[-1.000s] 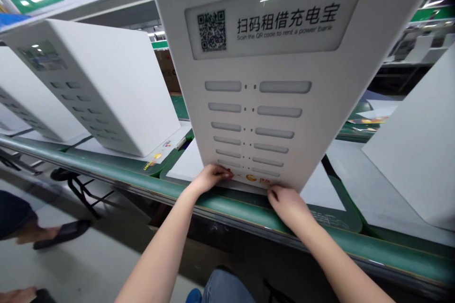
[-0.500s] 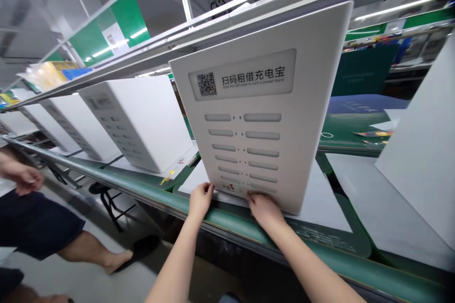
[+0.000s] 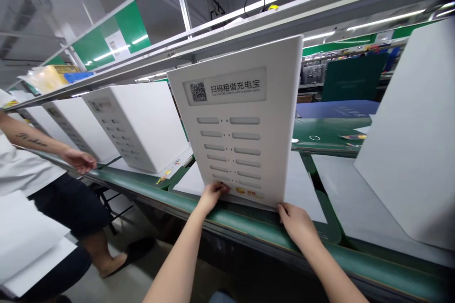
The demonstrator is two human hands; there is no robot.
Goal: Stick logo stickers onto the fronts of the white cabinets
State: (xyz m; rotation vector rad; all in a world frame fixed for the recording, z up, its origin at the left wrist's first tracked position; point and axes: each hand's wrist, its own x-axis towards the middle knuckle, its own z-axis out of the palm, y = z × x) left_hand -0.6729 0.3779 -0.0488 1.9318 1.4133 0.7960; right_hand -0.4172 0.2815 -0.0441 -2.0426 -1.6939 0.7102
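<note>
A white power bank rental cabinet [image 3: 245, 109] stands tilted-looking before me, with a QR code panel and two columns of slots on its front. Low on that face is an orange logo [image 3: 241, 191]. My left hand [image 3: 212, 197] has its fingers closed against the face just left of the logo; whatever they may pinch is hidden. At the lower right corner, my right hand [image 3: 297, 221] grips the cabinet, thumb at the front edge and the other fingers mostly out of sight. White sheeting [image 3: 307, 194] lies under the cabinet.
More white cabinets [image 3: 152, 128] line the green-edged conveyor [image 3: 256, 227] to the left, and another white cabinet [image 3: 408, 142] stands close on the right. A co-worker's hand [image 3: 80, 160] hangs near the belt at left, beside white sheets [image 3: 28, 236]. A shelf rail [image 3: 227, 33] runs overhead.
My right hand has moved from the bottom middle to the right corner. My left hand has shifted right along the face. An orange logo now shows low down. The co-worker has come further into view.
</note>
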